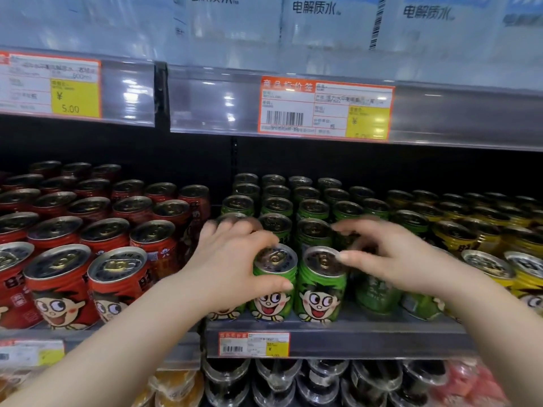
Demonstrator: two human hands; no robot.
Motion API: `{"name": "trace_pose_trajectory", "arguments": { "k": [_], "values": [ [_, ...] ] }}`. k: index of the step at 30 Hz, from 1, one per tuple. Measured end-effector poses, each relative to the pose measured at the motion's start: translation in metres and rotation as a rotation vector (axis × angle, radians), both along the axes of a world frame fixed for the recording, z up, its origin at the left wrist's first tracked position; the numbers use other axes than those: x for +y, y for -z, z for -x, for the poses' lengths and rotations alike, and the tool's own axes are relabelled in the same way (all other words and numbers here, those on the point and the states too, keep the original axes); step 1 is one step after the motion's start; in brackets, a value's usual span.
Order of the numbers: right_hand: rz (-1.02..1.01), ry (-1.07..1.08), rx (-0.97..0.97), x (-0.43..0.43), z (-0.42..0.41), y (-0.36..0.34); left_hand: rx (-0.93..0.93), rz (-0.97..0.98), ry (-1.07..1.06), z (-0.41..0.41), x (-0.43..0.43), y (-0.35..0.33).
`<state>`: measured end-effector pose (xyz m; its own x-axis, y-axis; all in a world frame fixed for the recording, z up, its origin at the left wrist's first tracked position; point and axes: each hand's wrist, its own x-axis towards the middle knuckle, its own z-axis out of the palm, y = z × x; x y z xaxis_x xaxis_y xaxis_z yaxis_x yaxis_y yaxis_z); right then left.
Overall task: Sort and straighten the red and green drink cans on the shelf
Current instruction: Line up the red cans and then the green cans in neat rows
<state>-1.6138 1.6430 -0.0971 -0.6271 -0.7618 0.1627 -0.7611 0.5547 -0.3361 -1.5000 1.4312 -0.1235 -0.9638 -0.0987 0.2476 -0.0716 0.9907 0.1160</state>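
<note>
Sorting looks mostly done: red cans [88, 230] fill the left bay, green cans [293, 207] the middle bay, yellow cans [482, 230] further right, no strays visible among the colours. What's left seems to be straightening the green front row. Left hand [232, 259] is curled round a front green can [271, 282], thumb across its label, fingers over the can behind-left, so it has hold of that can. Right hand [390, 257] is half open, blurred w/ motion; its thumb tip touches the rim of the next green can [321, 284], fingers spread over cans behind; whether it grips anything can't be told. Both front cans face forward, upright, just beside each other. A turned, blurry green can sits under the right wrist, prob. still needs facing. Room: cans packed tight, little side play; shelf lip [367, 342] close in front, so a can pulled forward could tip off. Upper shelf rail [205, 101] leaves headroom above the tops.
</note>
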Motion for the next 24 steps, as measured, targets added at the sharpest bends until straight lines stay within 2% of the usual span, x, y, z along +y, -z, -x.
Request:
{"name": "trace_pose_trajectory", "arguments": {
  "k": [2, 3, 6, 7, 11, 16, 20, 22, 24],
  "values": [
    [0.05, 0.089, 0.068, 0.014, 0.009, -0.012, -0.006, -0.045, 0.057, 0.008, 0.015, -0.004],
    [-0.012, 0.142, 0.084, 0.02, 0.013, -0.015, -0.022, -0.065, 0.096, 0.013, 0.023, -0.005],
    [-0.385, 0.253, 0.04, 0.034, 0.019, -0.011, -0.098, -0.067, 0.189, 0.027, 0.042, -0.005],
    [-0.433, 0.265, 0.017, 0.035, 0.018, -0.007, -0.125, -0.045, 0.202, 0.031, 0.046, -0.003],
    [-0.341, 0.226, 0.03, 0.04, 0.023, 0.003, -0.171, -0.002, 0.212, 0.037, 0.045, 0.002],
    [-0.327, -0.056, -0.083, 0.039, 0.018, 0.0, -0.176, -0.001, 0.22, 0.036, 0.045, 0.003],
    [-0.262, 0.026, -0.025, 0.034, 0.017, 0.003, -0.166, 0.004, 0.213, 0.036, 0.045, 0.003],
    [-0.294, 0.128, 0.06, 0.03, 0.014, 0.002, -0.164, 0.005, 0.215, 0.036, 0.045, 0.004],
    [-0.37, 0.132, 0.036, 0.031, 0.013, -0.003, -0.166, 0.008, 0.217, 0.036, 0.045, 0.004]
  ]
}}
